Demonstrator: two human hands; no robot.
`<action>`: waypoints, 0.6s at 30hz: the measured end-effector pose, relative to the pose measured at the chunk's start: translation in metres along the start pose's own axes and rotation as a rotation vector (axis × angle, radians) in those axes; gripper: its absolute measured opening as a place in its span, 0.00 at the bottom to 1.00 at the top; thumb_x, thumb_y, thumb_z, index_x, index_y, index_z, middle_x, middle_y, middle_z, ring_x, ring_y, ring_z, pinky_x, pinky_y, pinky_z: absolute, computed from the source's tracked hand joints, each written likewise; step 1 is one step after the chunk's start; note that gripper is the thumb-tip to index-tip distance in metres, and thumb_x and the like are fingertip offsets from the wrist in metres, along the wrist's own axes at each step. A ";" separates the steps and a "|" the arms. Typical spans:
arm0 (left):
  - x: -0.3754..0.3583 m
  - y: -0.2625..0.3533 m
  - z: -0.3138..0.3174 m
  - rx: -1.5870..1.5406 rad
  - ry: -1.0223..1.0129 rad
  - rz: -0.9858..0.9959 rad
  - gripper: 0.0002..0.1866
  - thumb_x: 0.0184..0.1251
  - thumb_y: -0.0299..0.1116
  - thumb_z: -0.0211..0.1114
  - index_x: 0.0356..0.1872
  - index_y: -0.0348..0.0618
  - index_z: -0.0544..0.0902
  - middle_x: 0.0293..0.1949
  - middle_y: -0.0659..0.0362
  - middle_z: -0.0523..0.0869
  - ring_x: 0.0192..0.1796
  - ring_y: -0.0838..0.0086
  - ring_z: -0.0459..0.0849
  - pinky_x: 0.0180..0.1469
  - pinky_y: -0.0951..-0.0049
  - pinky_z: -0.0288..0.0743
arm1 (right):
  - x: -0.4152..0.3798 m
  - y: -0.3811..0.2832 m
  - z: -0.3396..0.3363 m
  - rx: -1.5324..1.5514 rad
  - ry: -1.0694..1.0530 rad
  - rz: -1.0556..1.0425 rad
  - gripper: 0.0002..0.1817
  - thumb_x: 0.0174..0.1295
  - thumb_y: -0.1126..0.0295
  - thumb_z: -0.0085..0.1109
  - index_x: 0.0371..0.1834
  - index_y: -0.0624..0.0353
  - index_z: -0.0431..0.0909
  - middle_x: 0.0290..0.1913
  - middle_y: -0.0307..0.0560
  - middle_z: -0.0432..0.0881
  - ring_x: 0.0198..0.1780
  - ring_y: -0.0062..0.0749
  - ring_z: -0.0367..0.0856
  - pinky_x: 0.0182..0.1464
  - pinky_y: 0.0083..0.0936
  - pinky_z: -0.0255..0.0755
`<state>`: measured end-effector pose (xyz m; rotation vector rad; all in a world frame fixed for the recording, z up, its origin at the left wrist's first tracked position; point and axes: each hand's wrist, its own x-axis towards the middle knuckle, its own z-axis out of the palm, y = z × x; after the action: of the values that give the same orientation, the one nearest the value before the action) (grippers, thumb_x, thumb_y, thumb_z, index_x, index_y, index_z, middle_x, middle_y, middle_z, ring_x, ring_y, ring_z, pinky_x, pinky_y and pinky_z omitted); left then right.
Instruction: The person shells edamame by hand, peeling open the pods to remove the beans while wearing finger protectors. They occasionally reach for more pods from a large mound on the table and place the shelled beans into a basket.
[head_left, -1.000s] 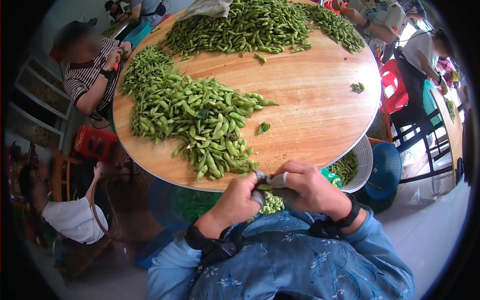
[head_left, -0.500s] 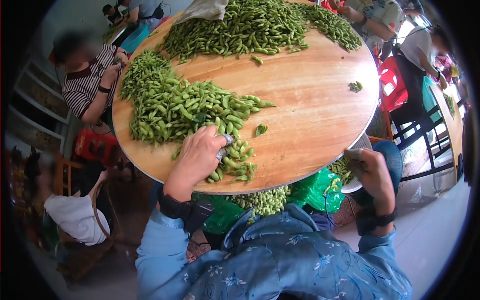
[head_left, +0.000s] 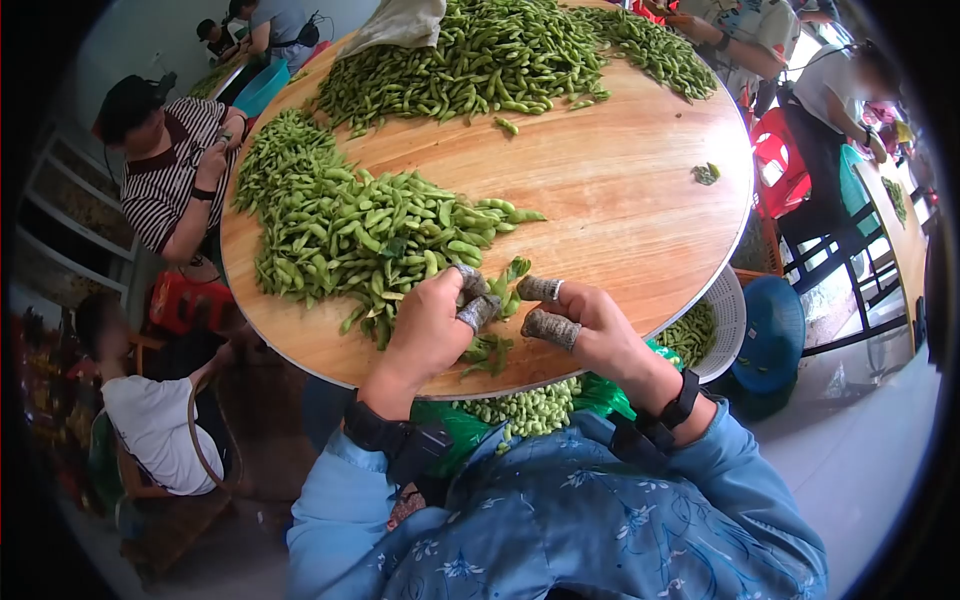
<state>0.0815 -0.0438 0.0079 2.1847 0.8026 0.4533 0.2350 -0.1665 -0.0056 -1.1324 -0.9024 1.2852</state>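
My left hand [head_left: 432,318] is over the near edge of the round wooden table, its grey-wrapped fingertips pinched together at a green soybean pod [head_left: 507,294], partly hidden. Facing it from the right is my right hand [head_left: 600,335], with a wrapped thumb and finger apart and nothing visible between them. Beside my left hand spreads a heap of soybean pods [head_left: 360,220]. A few loose pods [head_left: 487,352] lie beneath the hands, and a small leaf [head_left: 518,268] lies just beyond them. Below the table edge, shelled beans [head_left: 525,408] sit in a green plastic bag [head_left: 604,398].
A larger pod heap [head_left: 480,60] with a pale cloth [head_left: 400,22] covers the table's far side. At the right stand a white basket [head_left: 728,318] holding pods and a blue basin [head_left: 770,335]. People sit at left and right; a red stool [head_left: 190,300] stands left.
My right hand has come up from beside the basket to the table, close to my left hand. My left hand has shifted slightly right, away from the heap.
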 end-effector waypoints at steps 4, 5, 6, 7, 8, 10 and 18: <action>-0.004 0.002 0.010 -0.641 -0.036 -0.053 0.05 0.56 0.23 0.59 0.32 0.37 0.74 0.29 0.66 0.76 0.28 0.85 0.72 0.28 0.83 0.67 | -0.001 -0.009 0.005 0.101 0.053 0.002 0.15 0.59 0.69 0.54 0.47 0.64 0.72 0.34 0.38 0.78 0.36 0.15 0.71 0.41 0.14 0.66; -0.007 0.008 0.009 -0.750 -0.058 -0.124 0.06 0.56 0.24 0.59 0.34 0.38 0.74 0.29 0.66 0.77 0.28 0.86 0.72 0.27 0.85 0.66 | -0.002 -0.010 0.002 0.085 0.037 0.033 0.13 0.59 0.68 0.53 0.45 0.62 0.73 0.33 0.36 0.78 0.34 0.13 0.70 0.37 0.13 0.65; -0.010 0.014 0.009 -0.859 -0.079 -0.198 0.07 0.57 0.24 0.59 0.36 0.39 0.74 0.30 0.67 0.77 0.28 0.87 0.71 0.27 0.87 0.65 | -0.003 -0.011 0.000 0.071 0.020 0.066 0.12 0.60 0.66 0.53 0.43 0.61 0.74 0.32 0.34 0.78 0.31 0.12 0.69 0.34 0.12 0.64; -0.013 0.019 0.009 -0.888 -0.079 -0.198 0.07 0.57 0.26 0.60 0.36 0.41 0.74 0.29 0.67 0.77 0.27 0.89 0.71 0.26 0.90 0.62 | -0.004 -0.012 0.000 0.071 0.022 0.067 0.12 0.60 0.66 0.53 0.43 0.61 0.74 0.32 0.34 0.78 0.31 0.12 0.69 0.34 0.12 0.64; -0.016 0.023 0.009 -0.889 -0.080 -0.198 0.07 0.57 0.26 0.60 0.36 0.41 0.74 0.29 0.67 0.77 0.27 0.89 0.71 0.26 0.90 0.62 | -0.005 -0.013 0.000 0.107 0.002 0.064 0.11 0.60 0.65 0.52 0.41 0.59 0.75 0.31 0.33 0.78 0.29 0.11 0.68 0.32 0.11 0.63; -0.019 0.028 0.009 -0.957 -0.147 -0.196 0.08 0.57 0.28 0.61 0.36 0.41 0.74 0.29 0.67 0.77 0.26 0.89 0.70 0.25 0.90 0.62 | -0.007 -0.017 0.001 0.143 -0.018 0.061 0.10 0.60 0.64 0.52 0.39 0.58 0.76 0.31 0.32 0.78 0.28 0.10 0.67 0.30 0.10 0.61; -0.023 0.033 0.010 -0.879 -0.111 -0.147 0.08 0.56 0.30 0.63 0.35 0.40 0.74 0.26 0.67 0.76 0.23 0.89 0.69 0.22 0.90 0.60 | -0.015 -0.025 0.002 0.146 -0.025 0.055 0.10 0.60 0.64 0.53 0.37 0.59 0.76 0.29 0.33 0.78 0.28 0.11 0.68 0.30 0.11 0.62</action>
<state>0.0829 -0.0818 0.0250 1.3140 0.5453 0.4850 0.2374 -0.1793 0.0208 -1.0353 -0.7868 1.3898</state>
